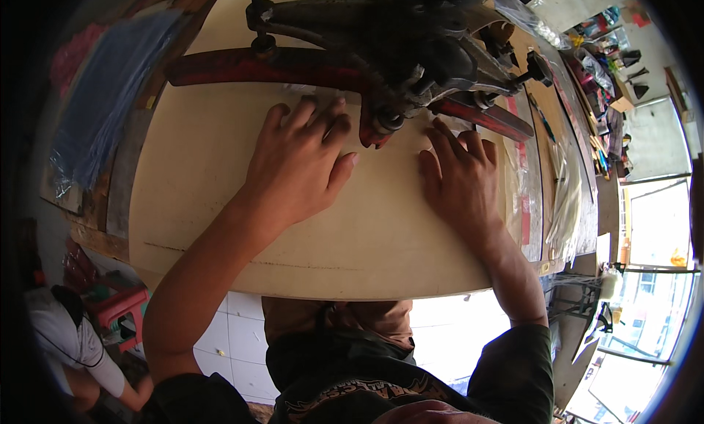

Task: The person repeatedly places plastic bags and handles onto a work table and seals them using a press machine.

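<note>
Under a dark metal clamp-like machine with red bars and black knobs, both hands rest on a pale board. My left hand lies palm down, its fingers spread and slightly bent, the tips just below the left red bar. Beyond those tips, a thin clear plastic piece shows partly under the bar. My right hand sits lower right of the machine's middle, fingers loosely curved and thumb apart, the fingertips close to the right red bar. Neither hand visibly grips anything.
A stack of bluish plastic sheets lies at the left. Clear plastic strips lie along the board's right side. Cluttered tools stand farther right. At lower left a person is near a red stool.
</note>
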`<state>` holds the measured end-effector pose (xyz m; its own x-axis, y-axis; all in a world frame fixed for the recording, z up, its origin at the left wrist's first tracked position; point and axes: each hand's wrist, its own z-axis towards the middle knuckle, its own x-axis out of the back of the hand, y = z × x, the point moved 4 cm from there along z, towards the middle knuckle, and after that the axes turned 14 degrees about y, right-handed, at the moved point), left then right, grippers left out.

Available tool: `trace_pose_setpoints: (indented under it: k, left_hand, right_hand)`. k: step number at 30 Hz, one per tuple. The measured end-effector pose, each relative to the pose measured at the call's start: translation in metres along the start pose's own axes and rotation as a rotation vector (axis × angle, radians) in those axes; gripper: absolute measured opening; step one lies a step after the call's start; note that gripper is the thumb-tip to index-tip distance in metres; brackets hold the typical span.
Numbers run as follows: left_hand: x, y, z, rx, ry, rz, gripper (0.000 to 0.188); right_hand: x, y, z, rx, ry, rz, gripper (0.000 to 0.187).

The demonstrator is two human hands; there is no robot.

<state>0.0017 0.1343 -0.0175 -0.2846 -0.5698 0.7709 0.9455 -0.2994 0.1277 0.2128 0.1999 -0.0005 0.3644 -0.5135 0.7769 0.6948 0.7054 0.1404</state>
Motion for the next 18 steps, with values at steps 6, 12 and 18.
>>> trace_pose_setpoints:
  k: [6,12,18]
  left_hand:
    - [0.0,-0.0006,0.0003,0.008,-0.015,-0.015,0.044]
    - [0.0002,-0.0009,-0.0003,-0.002,0.002,-0.001,0.043]
    - [0.0009,-0.0008,0.0008,-0.016,0.086,0.001,0.035]
  right_hand:
    - [0.0004,0.0021,0.0001,0.027,-0.023,-0.015,0.029]
    - [0.0045,0.0003,0.0042,0.044,-0.066,-0.028,0.028]
    - [0.0036,0.0022,0.0034,0.049,-0.072,-0.021,0.028]
